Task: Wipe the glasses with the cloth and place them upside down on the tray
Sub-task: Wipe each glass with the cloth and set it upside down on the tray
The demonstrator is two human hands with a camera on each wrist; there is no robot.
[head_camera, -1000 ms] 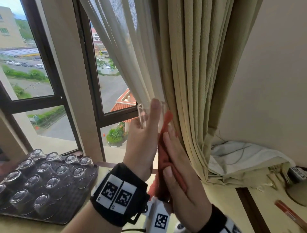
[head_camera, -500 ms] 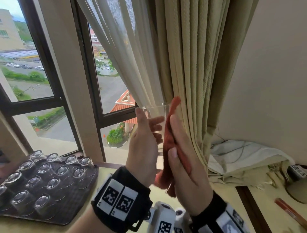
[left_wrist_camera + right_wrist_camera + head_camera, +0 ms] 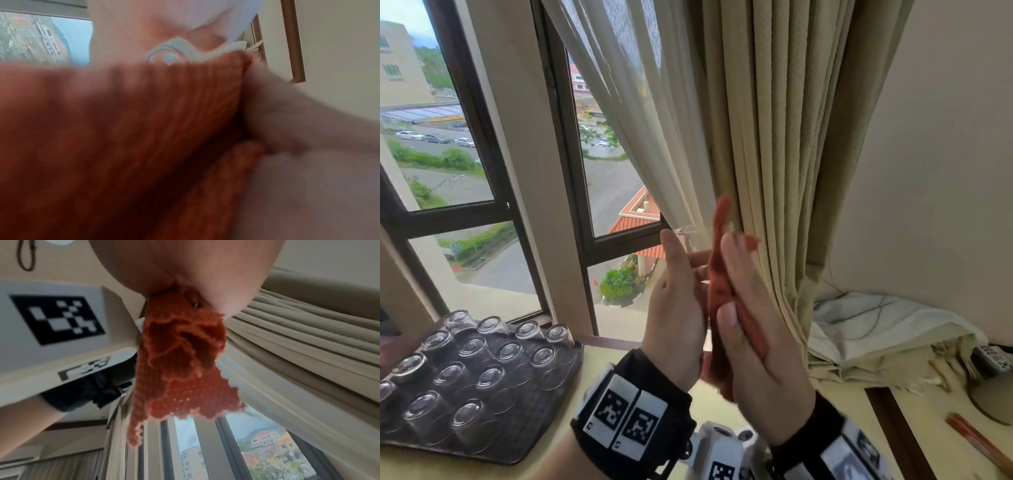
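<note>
The glass (image 3: 690,240) is up in the middle of the head view, in front of the curtain (image 3: 767,154). It is clear, so only its rim and a bit of its side show. It sits between the two hands, likely held up high so the window light shows any marks.

The left hand (image 3: 674,308) holds the glass from the left. Its thumb points up by the rim and its fingers reach across to the other side. That grip keeps the glass from slipping while it is rubbed.

The cloth (image 3: 719,284) is red and lies between the glass and the right hand (image 3: 753,329). The right hand is flat with straight fingers and presses the cloth on the glass. A flat hand rubs more of the glass at once. In the right wrist view the cloth's loose end hangs free.

The tray (image 3: 541,428) is at the lower left, on the counter (image 3: 722,404). Many glasses (image 3: 472,346) stand on it upside down in rows. I think that lets them dry and keeps dust out. This glass should go there too once it is clean.
</note>
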